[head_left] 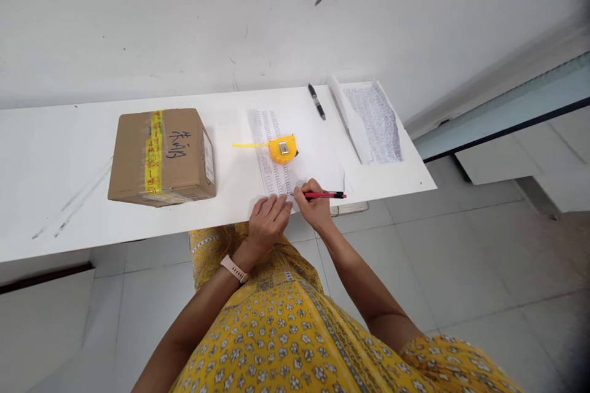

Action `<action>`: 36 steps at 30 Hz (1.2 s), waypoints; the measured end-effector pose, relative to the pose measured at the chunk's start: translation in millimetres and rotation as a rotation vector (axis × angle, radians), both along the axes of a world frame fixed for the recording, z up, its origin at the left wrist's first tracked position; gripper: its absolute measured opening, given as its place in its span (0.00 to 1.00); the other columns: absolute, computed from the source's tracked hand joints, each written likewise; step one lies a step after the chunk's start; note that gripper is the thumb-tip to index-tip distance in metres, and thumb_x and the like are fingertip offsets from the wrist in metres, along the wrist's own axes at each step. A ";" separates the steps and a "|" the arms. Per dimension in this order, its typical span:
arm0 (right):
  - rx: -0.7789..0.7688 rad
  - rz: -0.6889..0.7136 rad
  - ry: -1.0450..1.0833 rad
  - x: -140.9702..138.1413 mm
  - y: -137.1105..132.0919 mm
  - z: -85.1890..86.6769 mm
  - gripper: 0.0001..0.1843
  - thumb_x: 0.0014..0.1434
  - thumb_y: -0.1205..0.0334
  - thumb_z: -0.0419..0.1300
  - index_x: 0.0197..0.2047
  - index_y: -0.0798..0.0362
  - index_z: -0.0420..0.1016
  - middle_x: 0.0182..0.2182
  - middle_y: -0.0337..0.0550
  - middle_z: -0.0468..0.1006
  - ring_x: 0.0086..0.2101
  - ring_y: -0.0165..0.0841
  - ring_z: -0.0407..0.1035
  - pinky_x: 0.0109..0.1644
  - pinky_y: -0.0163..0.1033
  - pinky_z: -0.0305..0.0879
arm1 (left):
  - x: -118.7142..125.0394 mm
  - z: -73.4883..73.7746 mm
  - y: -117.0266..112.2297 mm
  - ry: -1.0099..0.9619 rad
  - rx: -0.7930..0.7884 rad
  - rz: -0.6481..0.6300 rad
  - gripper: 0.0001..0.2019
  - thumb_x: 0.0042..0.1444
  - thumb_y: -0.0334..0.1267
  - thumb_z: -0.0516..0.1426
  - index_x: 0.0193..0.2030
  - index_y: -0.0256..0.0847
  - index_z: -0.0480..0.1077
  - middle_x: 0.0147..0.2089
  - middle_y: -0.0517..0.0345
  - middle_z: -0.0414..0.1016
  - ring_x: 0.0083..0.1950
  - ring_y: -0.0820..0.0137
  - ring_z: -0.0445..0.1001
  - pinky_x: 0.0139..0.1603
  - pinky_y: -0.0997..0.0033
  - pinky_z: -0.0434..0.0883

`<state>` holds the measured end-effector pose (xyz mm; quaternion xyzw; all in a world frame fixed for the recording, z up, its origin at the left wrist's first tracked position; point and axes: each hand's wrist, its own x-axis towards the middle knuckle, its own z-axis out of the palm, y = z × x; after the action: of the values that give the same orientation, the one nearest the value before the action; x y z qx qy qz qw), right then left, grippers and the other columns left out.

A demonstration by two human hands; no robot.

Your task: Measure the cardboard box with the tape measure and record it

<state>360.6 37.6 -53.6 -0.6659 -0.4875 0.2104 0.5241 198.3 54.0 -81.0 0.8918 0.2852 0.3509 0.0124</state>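
Observation:
My right hand (314,205) is closed around a red pen (328,195), whose tip rests on a printed sheet of paper (318,153) at the front edge of the white table (59,196). Flat on the near end of that sheet lies my left hand (270,221), fingers stretched out, with a pink watch on the wrist. A yellow tape measure (282,149) sits on the sheet just beyond both hands, a short length of its yellow blade pulled out to the left.
A taped cardboard box (162,156) with handwriting stands to the left on the table. A black pen (316,101) lies near the wall. A second printed sheet (371,121) rests at the table's right end. Tiled floor lies below and to the right.

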 end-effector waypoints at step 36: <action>-0.002 -0.021 0.008 1.0 0.4 0.6 0.16 0.59 0.57 0.59 0.25 0.47 0.55 0.19 0.30 0.57 0.23 0.29 0.54 0.28 0.37 0.54 | -0.9 -1.7 -0.9 -0.008 -0.019 -0.007 0.15 0.66 0.33 0.57 0.58 0.46 0.73 0.57 0.50 0.80 0.58 0.59 0.78 0.59 0.54 0.71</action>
<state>361.6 38.0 -53.0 -0.6706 -0.4782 0.2079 0.5277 197.4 53.1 -82.7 0.8912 0.2854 0.3518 0.0234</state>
